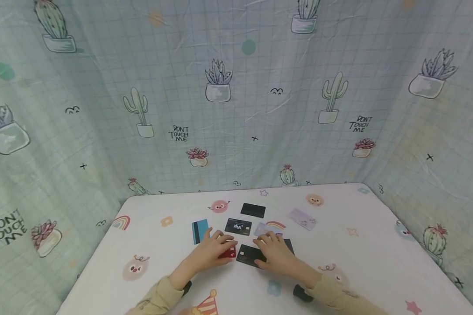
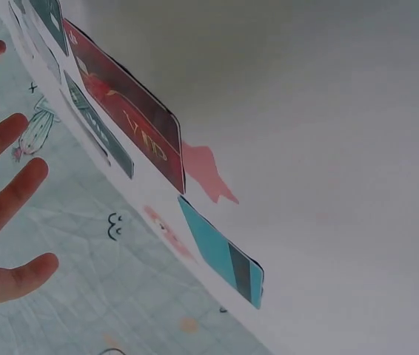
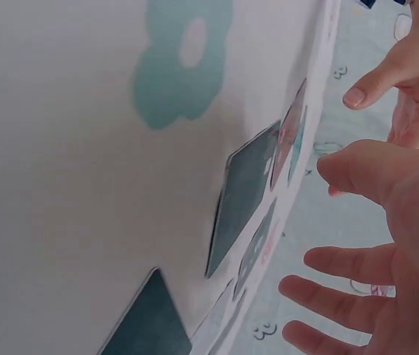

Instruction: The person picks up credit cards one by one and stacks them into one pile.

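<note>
My left hand (image 1: 209, 252) is spread above the red card (image 2: 132, 111), fingers apart, and holds nothing. In the head view that card is partly covered by the hand. A blue card (image 1: 199, 232) with a dark stripe lies just beyond my left fingers. My right hand (image 1: 277, 254), also with fingers spread and holding nothing, hovers over a black chip card (image 1: 246, 254). Another dark card (image 3: 150, 322) lies by the right hand, mostly hidden behind it in the head view. Past the fingertips are a black "Vip" card (image 1: 238, 226) and a pale purple card (image 1: 261, 229).
Farther back lie a plain black card (image 1: 253, 210) and a lilac card (image 1: 302, 219). The white table (image 1: 378, 253) is printed with cartoon figures. A cactus-print curtain (image 1: 252, 113) stands behind and at both sides. Black wrist straps (image 1: 302, 293) show at the sleeves.
</note>
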{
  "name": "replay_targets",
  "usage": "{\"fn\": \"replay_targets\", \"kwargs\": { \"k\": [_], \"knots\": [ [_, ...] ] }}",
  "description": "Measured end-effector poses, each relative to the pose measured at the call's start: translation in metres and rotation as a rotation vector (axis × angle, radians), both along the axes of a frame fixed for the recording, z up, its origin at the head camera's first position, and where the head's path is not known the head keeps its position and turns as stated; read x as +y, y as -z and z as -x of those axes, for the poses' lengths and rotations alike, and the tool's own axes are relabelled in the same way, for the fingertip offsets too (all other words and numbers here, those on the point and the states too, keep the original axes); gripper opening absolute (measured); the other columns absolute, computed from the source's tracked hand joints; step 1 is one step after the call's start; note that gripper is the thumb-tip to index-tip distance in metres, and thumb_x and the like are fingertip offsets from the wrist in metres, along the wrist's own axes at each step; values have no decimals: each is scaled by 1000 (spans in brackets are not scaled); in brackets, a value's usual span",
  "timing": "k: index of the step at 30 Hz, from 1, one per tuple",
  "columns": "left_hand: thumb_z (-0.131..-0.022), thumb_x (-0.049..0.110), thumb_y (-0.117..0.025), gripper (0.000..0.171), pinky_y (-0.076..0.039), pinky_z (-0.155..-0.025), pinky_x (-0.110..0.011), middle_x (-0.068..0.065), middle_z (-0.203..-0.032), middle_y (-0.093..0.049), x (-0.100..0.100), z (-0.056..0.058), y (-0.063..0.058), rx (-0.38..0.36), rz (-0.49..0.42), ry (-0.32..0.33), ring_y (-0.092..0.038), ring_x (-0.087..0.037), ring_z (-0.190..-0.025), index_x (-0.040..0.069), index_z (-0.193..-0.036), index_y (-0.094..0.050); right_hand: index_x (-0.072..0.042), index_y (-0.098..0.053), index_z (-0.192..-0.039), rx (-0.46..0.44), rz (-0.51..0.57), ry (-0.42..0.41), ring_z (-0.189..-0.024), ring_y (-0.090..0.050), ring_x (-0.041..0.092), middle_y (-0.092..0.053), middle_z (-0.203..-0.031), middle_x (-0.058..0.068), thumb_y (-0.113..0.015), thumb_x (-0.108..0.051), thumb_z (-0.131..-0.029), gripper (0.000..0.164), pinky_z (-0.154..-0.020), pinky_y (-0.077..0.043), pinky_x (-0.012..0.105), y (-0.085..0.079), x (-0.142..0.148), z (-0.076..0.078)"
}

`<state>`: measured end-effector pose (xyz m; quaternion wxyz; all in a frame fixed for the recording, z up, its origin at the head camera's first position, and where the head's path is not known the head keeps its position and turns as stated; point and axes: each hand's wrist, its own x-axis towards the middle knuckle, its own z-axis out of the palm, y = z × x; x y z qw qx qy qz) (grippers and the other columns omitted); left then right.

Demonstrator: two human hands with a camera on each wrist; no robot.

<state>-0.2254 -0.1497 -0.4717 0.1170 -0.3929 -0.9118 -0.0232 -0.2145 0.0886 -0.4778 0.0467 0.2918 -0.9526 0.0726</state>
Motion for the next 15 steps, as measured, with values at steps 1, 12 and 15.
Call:
{"fn": "replay_targets", "kwargs": {
  "k": [1,12,15],
  "knots": [
    [-79,40,-62,43,-29,-93,-60,1,-115,-59,1,0,0,-9,10,-1,-49,-19,-102,21,-117,-57,-12,-52,-121,-3,-4,5,-109,-43,27,-53,-116,5,-62,-42,-77,54,-92,-34,52,0,2,0],
    [-79,41,-63,44,-30,-94,-57,1,-117,-59,14,2,10,-32,83,14,-49,-19,-104,21,-118,-56,-9,-53,-118,24,-29,-15,-103,-42,23,-52,-112,5,-62,-45,-76,56,-83,-36,45,11,22,-4],
    [-79,42,-62,44,-31,-93,-56,3,-116,-59,19,2,14,2,117,34,-49,-18,-104,22,-117,-56,-9,-53,-120,16,-58,-19,-103,-42,23,-52,-113,5,-61,-47,-76,59,-84,-35,45,12,25,-5]
  ]
}}
